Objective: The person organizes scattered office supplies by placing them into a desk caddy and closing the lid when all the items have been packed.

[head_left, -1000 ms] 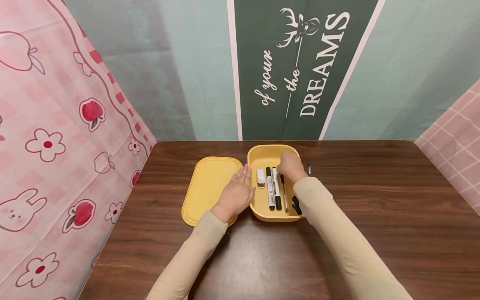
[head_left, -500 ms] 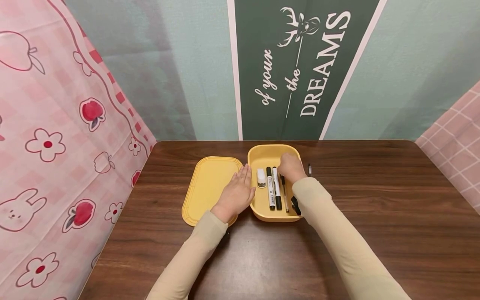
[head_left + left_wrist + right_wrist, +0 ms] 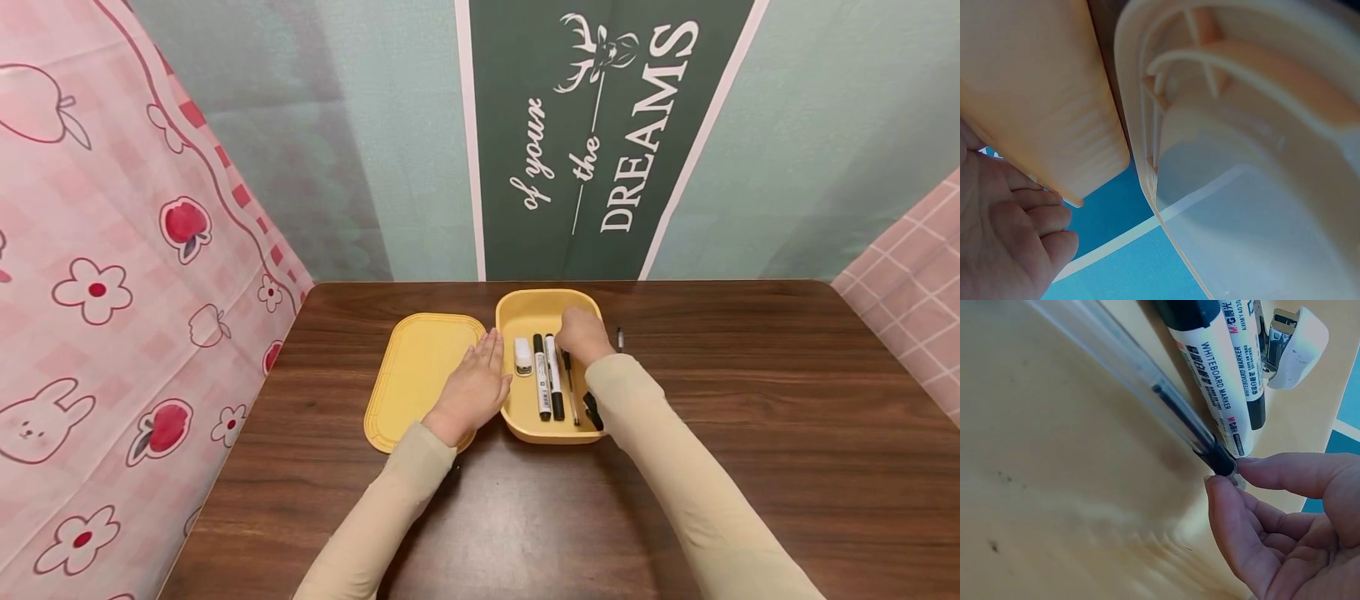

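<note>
Currently, a clear-barrelled pen (image 3: 1180, 417) lies in the yellow box (image 3: 550, 437) beside two whiteboard markers (image 3: 1211, 381), its black end pinched by the right hand (image 3: 582, 332), apparently for aligning, so the next move likely calls for gentle release, while the straight-fingered left hand (image 3: 472, 382) seems to brace the box near the yellow lid (image 3: 416, 375).

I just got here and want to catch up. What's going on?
A person has both hands at an open yellow box. The right hand reaches inside and pinches one end of a pen. Two markers and a small stapler lie in the box too. The left hand rests at the box's left rim. The lid is off, lying on the table to the left.
</note>
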Demonstrator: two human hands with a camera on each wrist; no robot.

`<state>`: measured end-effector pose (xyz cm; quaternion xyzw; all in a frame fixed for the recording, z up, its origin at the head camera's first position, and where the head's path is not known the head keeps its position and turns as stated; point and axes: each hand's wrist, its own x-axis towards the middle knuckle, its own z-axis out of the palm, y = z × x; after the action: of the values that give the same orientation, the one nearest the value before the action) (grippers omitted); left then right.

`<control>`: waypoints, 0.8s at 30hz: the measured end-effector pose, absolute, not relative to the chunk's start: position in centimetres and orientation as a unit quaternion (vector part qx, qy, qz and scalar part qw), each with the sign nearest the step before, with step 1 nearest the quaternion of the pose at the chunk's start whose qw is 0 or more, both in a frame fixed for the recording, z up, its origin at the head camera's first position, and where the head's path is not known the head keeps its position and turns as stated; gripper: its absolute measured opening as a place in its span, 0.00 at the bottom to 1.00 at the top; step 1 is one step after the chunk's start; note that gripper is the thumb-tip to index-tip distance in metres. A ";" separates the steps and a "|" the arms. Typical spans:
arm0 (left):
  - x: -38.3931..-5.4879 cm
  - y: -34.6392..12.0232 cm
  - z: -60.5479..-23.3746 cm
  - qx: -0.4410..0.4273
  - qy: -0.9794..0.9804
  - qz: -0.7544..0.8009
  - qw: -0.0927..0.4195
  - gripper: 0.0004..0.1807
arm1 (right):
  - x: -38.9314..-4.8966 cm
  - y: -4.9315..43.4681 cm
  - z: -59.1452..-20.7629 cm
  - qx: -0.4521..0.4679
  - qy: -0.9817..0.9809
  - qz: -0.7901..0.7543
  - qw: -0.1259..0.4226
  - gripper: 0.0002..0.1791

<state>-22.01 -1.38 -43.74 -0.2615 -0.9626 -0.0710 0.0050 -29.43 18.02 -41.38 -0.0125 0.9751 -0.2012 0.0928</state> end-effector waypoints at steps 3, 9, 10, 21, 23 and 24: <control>-22.0 -1.4 -43.7 -0.262 -0.962 -0.073 0.007 0.34 | -29.4 18.0 -41.5 -0.008 0.975 -0.202 0.097 0.16; -21.9 -1.4 -43.6 -0.264 -0.962 -0.073 0.008 0.34 | -29.5 17.8 -41.6 0.004 0.974 -0.198 0.106 0.16; -22.0 -1.3 -43.6 -0.264 -0.962 -0.074 0.009 0.34 | -29.6 17.8 -41.6 0.005 0.974 -0.199 0.107 0.16; -22.0 -1.4 -43.8 -0.264 -0.962 -0.071 0.007 0.34 | -29.5 17.7 -41.4 0.005 0.976 -0.194 0.103 0.14; -22.0 -1.4 -43.8 -0.264 -0.962 -0.073 0.008 0.34 | -29.5 17.7 -41.4 0.005 0.976 -0.193 0.101 0.14; -22.0 -1.4 -43.8 -0.264 -0.962 -0.074 0.008 0.34 | -29.5 17.7 -41.3 0.005 0.976 -0.194 0.100 0.14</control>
<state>-21.98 -1.42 -43.79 -0.2638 -0.9617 -0.0745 0.0075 -29.46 17.66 -41.30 0.0051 0.9758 -0.1942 0.1005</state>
